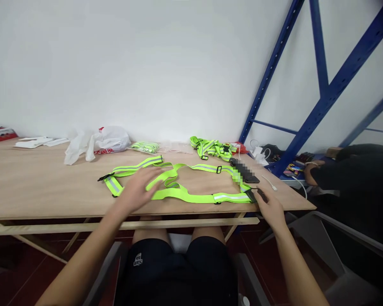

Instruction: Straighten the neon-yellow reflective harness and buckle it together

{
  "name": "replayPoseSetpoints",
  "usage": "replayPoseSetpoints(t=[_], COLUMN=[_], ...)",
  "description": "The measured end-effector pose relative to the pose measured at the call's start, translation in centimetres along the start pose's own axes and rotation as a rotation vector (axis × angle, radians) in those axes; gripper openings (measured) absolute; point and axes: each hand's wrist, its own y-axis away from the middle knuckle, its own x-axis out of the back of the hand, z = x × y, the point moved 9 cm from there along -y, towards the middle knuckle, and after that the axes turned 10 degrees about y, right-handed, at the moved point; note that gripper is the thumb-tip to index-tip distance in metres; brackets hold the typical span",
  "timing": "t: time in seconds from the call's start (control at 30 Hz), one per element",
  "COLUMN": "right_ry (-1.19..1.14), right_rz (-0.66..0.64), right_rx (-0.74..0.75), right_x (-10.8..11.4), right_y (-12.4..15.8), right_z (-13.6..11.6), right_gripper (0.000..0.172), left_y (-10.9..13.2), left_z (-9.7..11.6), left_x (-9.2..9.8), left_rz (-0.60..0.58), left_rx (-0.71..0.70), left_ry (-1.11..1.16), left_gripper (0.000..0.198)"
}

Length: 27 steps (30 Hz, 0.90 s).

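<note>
A neon-yellow reflective strap harness [187, 195] with grey stripes lies spread in a loop on the table before me. Over its left part reaches my left hand [138, 189], fingers apart and extended, holding nothing; whether it touches the strap I cannot tell. At the right end, my right hand [270, 208] pinches a small black buckle [262, 195], close to another black buckle piece [250, 196] on the strap. A black slide adjuster [219, 169] sits along the far strap, and a black clip [106, 176] marks the left end.
Behind are a bunched harness [212, 147], a packaged one [146, 147] and a white plastic bag [111, 139]. A phone-like black object [245, 172], partly pixelated, lies at right beside a white cable [270, 182]. Blue rack posts [322, 100] rise right, near another person's arm [312, 170].
</note>
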Motion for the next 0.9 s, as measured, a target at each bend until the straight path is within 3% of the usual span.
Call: replayPoseSetpoints(t=[0.1,0.17,0.23,0.3,0.37,0.47,0.53,0.7,0.8,0.9], right_ry=[-0.032,-0.006,0.028,0.053,0.092,0.157,0.145,0.062,0.092,0.123], right_rz=[0.006,0.0,0.003,0.054,0.16,0.327,0.33,0.023,-0.149,-0.211], right_rx=[-0.029,-0.045,-0.026,0.051,0.167,0.329,0.439,0.76,0.859,0.869], right_x=[-0.2,-0.3,-0.2,0.4,1.6,3.0,2.6,-2.6,-5.4,-6.3], right_y=[0.1,0.2,0.3,0.5,1.1,3.0,4.7,9.6,11.3,11.4], right_z=[0.6,0.9,0.6,-0.5,-2.6,-7.0,-10.3,-17.3,-18.4,-17.8], right_gripper=[0.064,0.066,0.065,0.066,0.066,0.058,0.047,0.039,0.037,0.036], left_y=[2.5,4.7,6.3,7.2,7.6,7.7,7.7,8.1,8.2,8.5], left_z=[-8.4,-13.6,-17.5,-20.0,-21.3,-21.4,-21.1,-21.3,-21.4,-21.4], left_x=[6.3,8.7,9.5,9.0,7.9,6.5,6.3,7.0,7.0,7.4], left_rz=[0.187,0.212,0.173,0.107,0.029,-0.062,-0.078,-0.052,-0.076,-0.046], left_rx=[0.316,0.527,0.631,0.671,0.667,0.64,0.643,0.73,0.723,0.721], left_ry=[-0.175,-0.287,-0.32,-0.302,-0.269,-0.267,-0.303,-0.373,-0.368,-0.355], left_gripper=[0.05,0.058,0.064,0.064,0.059,0.051,0.049,0.052,0.052,0.053])
